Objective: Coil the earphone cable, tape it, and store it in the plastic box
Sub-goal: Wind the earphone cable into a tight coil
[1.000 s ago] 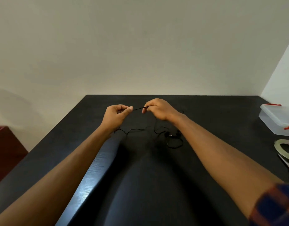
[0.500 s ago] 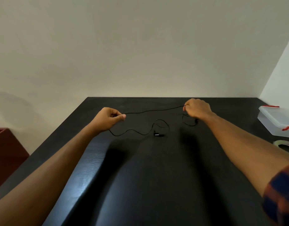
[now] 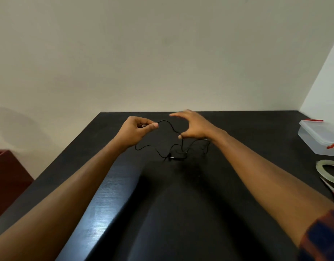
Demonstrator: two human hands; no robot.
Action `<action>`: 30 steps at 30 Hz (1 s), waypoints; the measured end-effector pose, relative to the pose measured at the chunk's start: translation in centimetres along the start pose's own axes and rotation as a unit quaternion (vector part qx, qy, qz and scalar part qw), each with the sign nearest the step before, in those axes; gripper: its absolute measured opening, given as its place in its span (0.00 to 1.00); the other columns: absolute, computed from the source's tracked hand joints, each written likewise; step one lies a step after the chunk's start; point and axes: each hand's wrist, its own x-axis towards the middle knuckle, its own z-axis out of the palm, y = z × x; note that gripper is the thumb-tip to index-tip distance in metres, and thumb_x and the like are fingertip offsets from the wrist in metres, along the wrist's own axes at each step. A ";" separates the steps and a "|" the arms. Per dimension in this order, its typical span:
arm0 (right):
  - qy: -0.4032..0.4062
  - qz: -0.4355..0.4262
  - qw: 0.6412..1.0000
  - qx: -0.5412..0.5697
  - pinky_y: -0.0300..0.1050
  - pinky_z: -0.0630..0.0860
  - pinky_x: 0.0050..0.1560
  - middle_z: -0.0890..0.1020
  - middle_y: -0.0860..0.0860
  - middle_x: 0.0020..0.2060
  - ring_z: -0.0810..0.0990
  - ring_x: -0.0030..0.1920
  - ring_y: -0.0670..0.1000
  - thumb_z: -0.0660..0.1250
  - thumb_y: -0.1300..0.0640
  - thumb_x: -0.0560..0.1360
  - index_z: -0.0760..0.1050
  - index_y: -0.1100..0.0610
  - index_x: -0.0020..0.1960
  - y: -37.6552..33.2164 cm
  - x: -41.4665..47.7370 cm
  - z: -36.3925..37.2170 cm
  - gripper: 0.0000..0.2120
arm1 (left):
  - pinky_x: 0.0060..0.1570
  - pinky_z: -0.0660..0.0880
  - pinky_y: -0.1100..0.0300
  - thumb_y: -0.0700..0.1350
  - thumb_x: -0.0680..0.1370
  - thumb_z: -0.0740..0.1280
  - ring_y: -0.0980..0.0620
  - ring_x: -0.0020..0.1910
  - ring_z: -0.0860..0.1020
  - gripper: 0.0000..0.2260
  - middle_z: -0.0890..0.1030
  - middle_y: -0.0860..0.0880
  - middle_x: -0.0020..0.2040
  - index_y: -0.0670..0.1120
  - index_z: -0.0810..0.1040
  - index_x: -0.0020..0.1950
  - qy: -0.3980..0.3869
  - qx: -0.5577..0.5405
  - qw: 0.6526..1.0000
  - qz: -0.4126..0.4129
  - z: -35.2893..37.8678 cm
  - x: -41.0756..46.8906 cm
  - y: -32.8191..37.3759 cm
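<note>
Left hand (image 3: 136, 129) is pinching the black earphone cable (image 3: 170, 126) above the black table (image 3: 181, 204); right hand (image 3: 195, 127) is hovering alongside, fingers spread.

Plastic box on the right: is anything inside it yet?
The plastic box has its lid on; its translucent walls show nothing inside, though its right end is out of frame. The earphone cable trails on the table, pinched by the left hand.
</note>
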 end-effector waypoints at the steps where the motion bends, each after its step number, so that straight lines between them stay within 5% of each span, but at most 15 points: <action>1: -0.008 -0.044 0.998 0.049 0.43 0.74 0.60 0.73 0.50 0.70 0.73 0.66 0.48 0.80 0.58 0.68 0.66 0.41 0.76 -1.7 0.2 0.6 0.42 | 0.27 0.63 0.70 0.55 0.78 0.71 0.59 0.24 0.63 0.08 0.67 0.58 0.23 0.52 0.87 0.47 0.003 0.007 1.000 0.003 0.5 0.2 0.3; 4: -0.031 -0.082 0.970 0.227 0.42 0.80 0.56 0.80 0.52 0.64 0.80 0.60 0.48 0.66 0.69 0.75 0.70 0.50 0.75 -5.7 0.9 2.3 0.30 | 0.27 0.62 0.68 0.52 0.79 0.70 0.60 0.23 0.66 0.08 0.72 0.58 0.23 0.51 0.87 0.47 0.016 0.031 0.999 0.009 1.5 0.6 1.1; 9: 0.009 0.082 0.896 0.436 0.40 0.79 0.31 0.85 0.56 0.45 0.82 0.31 0.48 0.50 0.73 0.72 0.82 0.57 0.57 -6.3 0.9 2.2 0.27 | 0.30 0.67 0.64 0.54 0.78 0.71 0.60 0.25 0.69 0.09 0.76 0.58 0.26 0.50 0.87 0.46 0.068 0.039 0.997 -0.004 1.5 0.5 1.4; 14: -0.053 0.146 0.860 0.486 0.40 0.80 0.34 0.87 0.59 0.49 0.84 0.37 0.51 0.53 0.67 0.76 0.79 0.58 0.65 -3.6 0.3 1.0 0.23 | 0.29 0.66 0.65 0.55 0.78 0.72 0.60 0.23 0.67 0.09 0.72 0.58 0.23 0.51 0.86 0.46 0.078 0.047 0.996 -0.019 0.7 0.1 0.7; 17: -0.089 0.151 0.878 0.446 0.39 0.76 0.34 0.87 0.55 0.44 0.81 0.35 0.48 0.52 0.49 0.83 0.79 0.55 0.64 -3.6 0.7 0.3 0.21 | 0.29 0.68 0.66 0.55 0.77 0.72 0.60 0.26 0.70 0.08 0.78 0.54 0.27 0.52 0.86 0.45 0.055 0.078 0.995 -0.005 1.1 0.1 1.1; 20: -0.114 0.113 0.939 0.303 0.37 0.67 0.27 0.80 0.49 0.30 0.71 0.26 0.45 0.58 0.37 0.82 0.83 0.55 0.56 -4.5 1.3 -0.3 0.25 | 0.27 0.66 0.67 0.53 0.78 0.72 0.61 0.25 0.72 0.08 0.79 0.53 0.29 0.50 0.86 0.44 0.055 0.119 0.991 0.019 1.8 0.3 1.6; 24: -0.052 0.012 0.991 0.127 0.38 0.65 0.29 0.72 0.43 0.23 0.65 0.23 0.42 0.60 0.45 0.84 0.81 0.53 0.40 -3.9 1.6 -1.0 0.20 | 0.27 0.67 0.71 0.52 0.78 0.72 0.62 0.26 0.72 0.08 0.76 0.55 0.28 0.49 0.84 0.43 0.032 0.133 0.991 0.011 1.6 0.3 1.2; 30: 0.071 0.139 0.982 0.102 0.46 0.70 0.41 0.75 0.42 0.21 0.73 0.28 0.45 0.59 0.46 0.83 0.81 0.54 0.35 1.9 0.4 -1.9 0.23 | 0.25 0.66 0.70 0.54 0.77 0.72 0.61 0.22 0.66 0.10 0.71 0.57 0.22 0.47 0.86 0.46 0.053 0.009 0.996 -0.076 -0.2 -0.6 -1.5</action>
